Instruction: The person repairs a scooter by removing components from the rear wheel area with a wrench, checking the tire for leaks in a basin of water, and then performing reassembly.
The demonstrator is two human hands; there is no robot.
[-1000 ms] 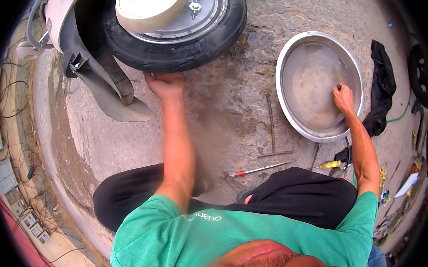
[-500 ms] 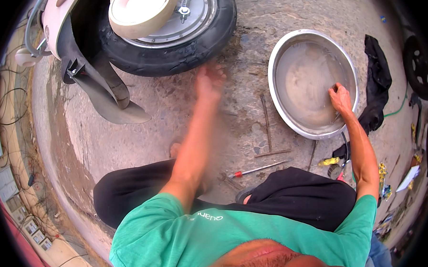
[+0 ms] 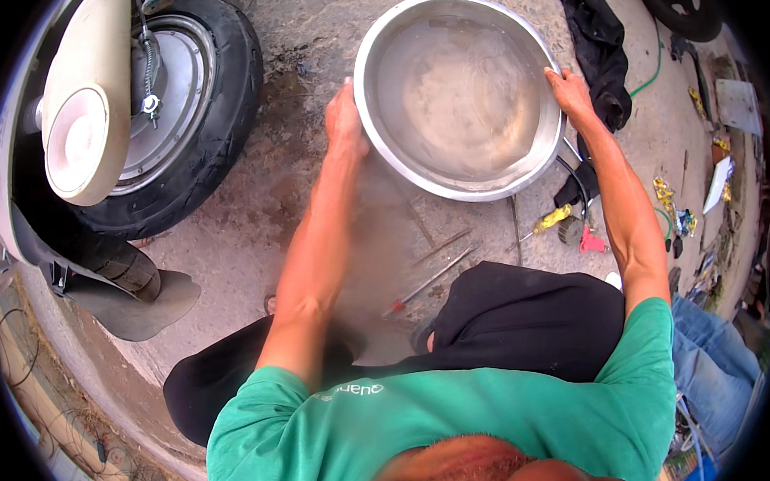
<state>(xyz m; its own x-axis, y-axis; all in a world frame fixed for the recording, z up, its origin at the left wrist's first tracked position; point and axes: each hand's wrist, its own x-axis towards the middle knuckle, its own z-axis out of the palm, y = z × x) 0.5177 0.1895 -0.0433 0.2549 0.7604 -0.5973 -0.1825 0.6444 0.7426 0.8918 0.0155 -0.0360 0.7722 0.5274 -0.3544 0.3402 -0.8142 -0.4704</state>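
A wide round metal basin [image 3: 369, 111] holds murky water. My left hand [image 3: 345, 123] is at its left rim, thumb up and fingers curled against the outside; their tips are hidden. On the opposite side my right hand [image 3: 572, 92] grips the rim, thumb over the edge. To the left stands a scooter wheel with a black tyre [image 3: 237, 88] and a silver hub [image 3: 170, 145]. A cream rounded arm [image 3: 84, 55] covers part of that wheel, and a dark mudguard flap [image 3: 141, 311] hangs below it.
Between my knees and the basin lie a thin metal rod with a red end [image 3: 426, 281] and a yellow-handled screwdriver [image 3: 551, 218]. Black cloth [image 3: 604, 52] is spread right of the basin. Farther right are a green hose [image 3: 654, 72], another tyre [image 3: 687, 17] and blue denim [image 3: 720, 350].
My left hand has gone from beside the tyre to the basin's left rim. My right hand has moved from inside the basin to its right rim. The view has turned, shifting wheel and basin leftward.
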